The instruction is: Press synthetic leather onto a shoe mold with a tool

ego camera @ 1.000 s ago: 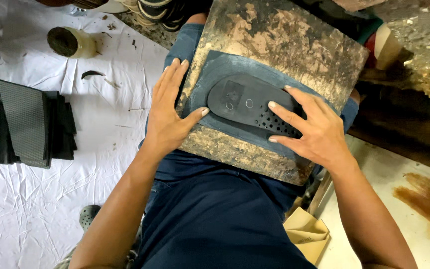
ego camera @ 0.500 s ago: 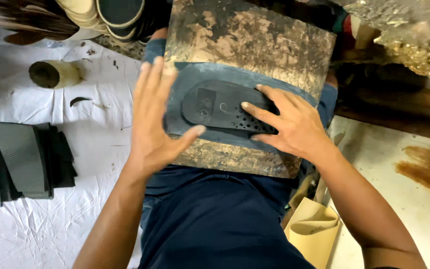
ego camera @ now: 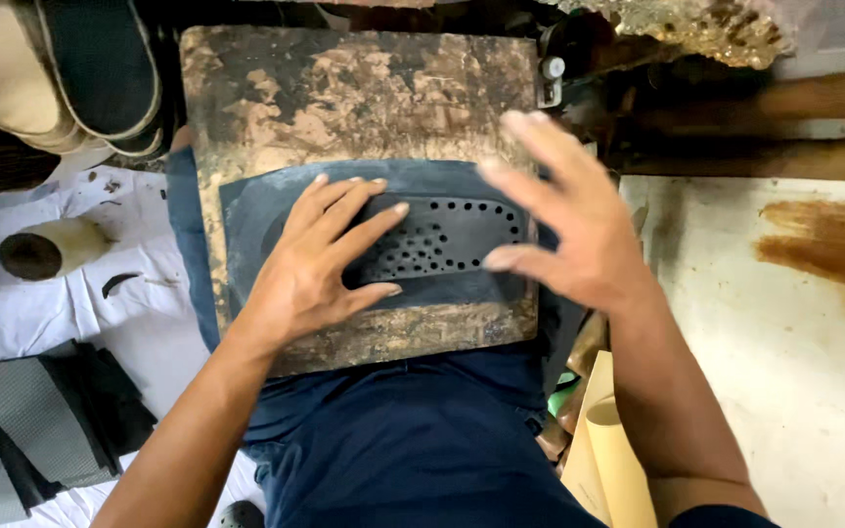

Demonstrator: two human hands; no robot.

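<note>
A dark insole (ego camera: pixel 442 238) with several punched holes lies on a blue-grey sheet (ego camera: pixel 266 210), which rests on a stained brown board (ego camera: pixel 344 93) across my lap. My left hand (ego camera: pixel 320 264) lies flat on the heel end of the insole, fingers spread and pressing down. Over the toe end hovers my right hand (ego camera: pixel 564 230), lifted off the surface with fingers apart and nothing in it; it looks blurred.
Stacked shoe soles (ego camera: pixel 61 78) sit at the top left. A small round tin (ego camera: pixel 46 249) stands on the white cloth (ego camera: pixel 31 313), with grey and black cut pieces (ego camera: pixel 41 430) below it. Rolled tan paper (ego camera: pixel 613 455) stands by my right thigh. A stained pale surface (ego camera: pixel 784 323) lies at right.
My left hand has moved from the sheet's left edge onto the insole's heel. My right hand has lifted off the insole's perforated end. The view has shifted.
</note>
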